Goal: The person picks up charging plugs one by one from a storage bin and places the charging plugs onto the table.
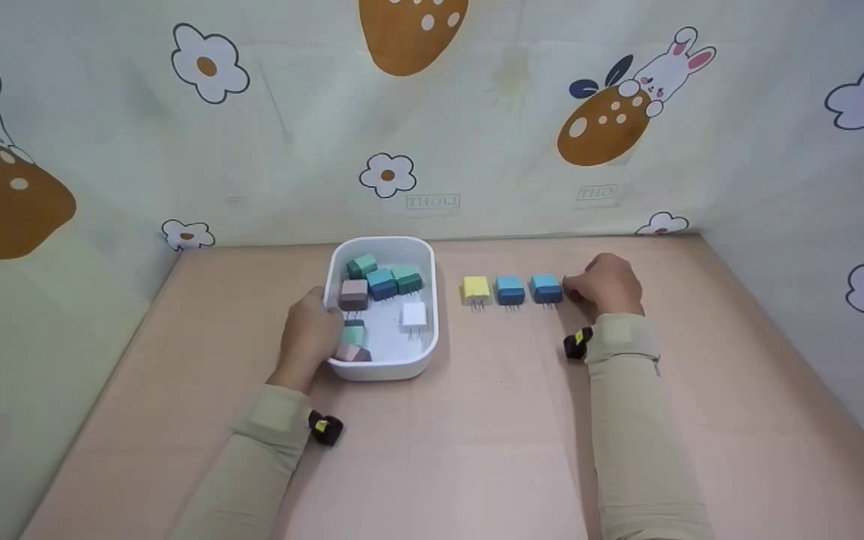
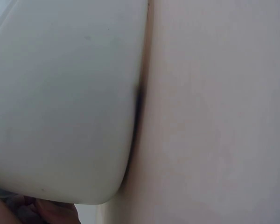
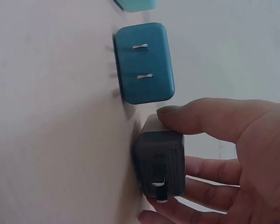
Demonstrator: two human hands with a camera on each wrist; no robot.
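My left hand (image 1: 308,334) grips the left side of a white plastic bin (image 1: 383,372), its wall (image 2: 65,102) filling much of the left wrist view. To the bin's right stand a yellow charger plug (image 1: 475,289) and two blue ones (image 1: 510,291), in a row with prongs towards me. At the row's right end, my right hand (image 1: 607,285) pinches a charger plug (image 3: 160,154) with a dark prong face and paler body, thumb on one side and fingers on the other. The hand hides it in the head view. Beside it is the nearer blue plug (image 3: 144,63).
Inside the bin lie several more charger plugs: green, blue, a brownish one (image 1: 353,293), pinkish, and a white one (image 1: 414,316). A patterned cloth wall (image 1: 289,165) rises behind the pinkish-tan tabletop (image 1: 462,450), with more cloth at both sides.
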